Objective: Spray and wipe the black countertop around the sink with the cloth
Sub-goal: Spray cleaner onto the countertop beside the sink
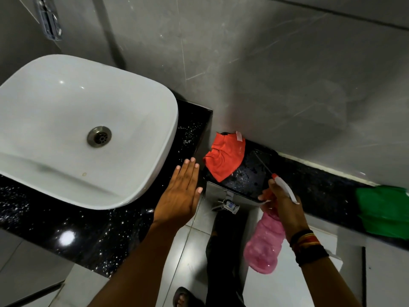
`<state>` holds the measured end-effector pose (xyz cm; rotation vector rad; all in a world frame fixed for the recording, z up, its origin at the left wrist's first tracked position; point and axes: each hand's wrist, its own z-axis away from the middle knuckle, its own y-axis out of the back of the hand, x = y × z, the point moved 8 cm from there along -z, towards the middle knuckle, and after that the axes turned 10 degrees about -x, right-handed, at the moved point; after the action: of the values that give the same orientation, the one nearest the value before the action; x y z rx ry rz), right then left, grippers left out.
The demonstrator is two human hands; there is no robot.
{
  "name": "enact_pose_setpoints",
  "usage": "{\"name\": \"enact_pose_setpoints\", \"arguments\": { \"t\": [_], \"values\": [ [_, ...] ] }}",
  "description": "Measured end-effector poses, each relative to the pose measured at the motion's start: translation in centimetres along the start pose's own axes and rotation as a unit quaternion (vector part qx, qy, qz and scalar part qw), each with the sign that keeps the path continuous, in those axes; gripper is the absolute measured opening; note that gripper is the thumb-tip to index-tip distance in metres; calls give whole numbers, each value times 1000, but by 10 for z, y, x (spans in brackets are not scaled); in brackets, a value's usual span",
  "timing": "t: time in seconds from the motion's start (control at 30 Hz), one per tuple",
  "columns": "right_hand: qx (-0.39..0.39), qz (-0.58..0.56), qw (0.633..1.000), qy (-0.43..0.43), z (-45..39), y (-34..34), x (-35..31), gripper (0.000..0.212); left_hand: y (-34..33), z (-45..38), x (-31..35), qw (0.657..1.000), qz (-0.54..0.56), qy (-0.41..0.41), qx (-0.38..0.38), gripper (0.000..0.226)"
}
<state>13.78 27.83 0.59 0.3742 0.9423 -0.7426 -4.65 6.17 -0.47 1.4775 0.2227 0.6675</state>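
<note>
A white basin sink [66, 120] stands on the black speckled countertop [88, 238]. My left hand [181, 193] hovers flat with fingers extended over the counter's right end, holding nothing. My right hand [281, 200] grips a pink spray bottle [265, 242] by its white trigger head, nozzle aimed up-left. A red cloth [223, 158] lies crumpled on the black lid of a bin [250, 173], just right of the counter and beyond my left fingertips. Droplets dot the lid.
Grey tiled wall behind. A low black ledge [321, 185] runs right along the wall, with a green cloth [385, 211] on it. White floor tiles lie below, with my foot in a sandal [183, 298]. A metal holder [49, 18] is fixed high on the wall.
</note>
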Motion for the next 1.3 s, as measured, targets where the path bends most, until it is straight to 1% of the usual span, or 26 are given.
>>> {"name": "enact_pose_setpoints", "arguments": {
  "t": [0.07,0.13,0.27,0.37,0.4,0.47,0.5,0.57,0.6,0.67,0.7,0.73,0.8,0.83,0.97,1.03,1.13,1.2,1.3],
  "values": [
    [12,7,1000,15,0,1,0,25,0,1,0,1000,0,-1,1,65],
    [17,13,1000,17,1,-2,4,24,0,1,0,1000,-3,0,1,65],
    [-15,28,999,7,6,-13,16,34,0,0,0,1000,-4,2,0,65],
    [-15,8,1000,10,13,-17,24,25,1,1,1,1000,-6,1,2,65],
    [-17,16,1000,11,16,-18,27,25,2,1,1,1000,-7,0,3,65],
    [-35,28,999,9,23,-25,33,36,2,1,2,1000,-7,-2,1,65],
    [-43,22,999,5,26,-28,36,36,3,1,2,1000,-6,-3,2,65],
    [-44,9,999,-1,31,-30,42,27,4,1,2,1000,-1,-4,4,65],
    [-44,10,999,4,33,-30,42,26,5,1,2,1000,1,-4,5,65],
    [-39,13,999,18,35,-28,39,36,5,2,2,1000,4,-5,8,65],
    [-25,4,1000,18,34,-23,38,39,6,2,2,1000,5,-6,10,65],
    [-9,-5,1000,19,33,-19,37,35,6,1,2,1000,5,-6,12,64],
    [11,3,999,30,29,-13,31,13,6,2,2,1000,6,-7,17,64],
    [10,12,999,34,27,-11,27,7,6,2,2,1000,6,-8,19,64],
    [8,23,999,37,27,-13,22,15,6,2,2,1000,11,-12,24,64],
    [-16,43,998,36,31,-20,26,15,6,1,1,999,10,-10,29,64],
    [-35,44,998,4,38,-26,43,35,6,2,1,999,12,-13,36,63],
    [-16,28,999,-2,40,-22,49,29,5,3,1,999,11,-15,42,63],
    [4,10,1000,4,39,-17,48,26,4,3,1,999,9,-17,44,63]
  ]
}}
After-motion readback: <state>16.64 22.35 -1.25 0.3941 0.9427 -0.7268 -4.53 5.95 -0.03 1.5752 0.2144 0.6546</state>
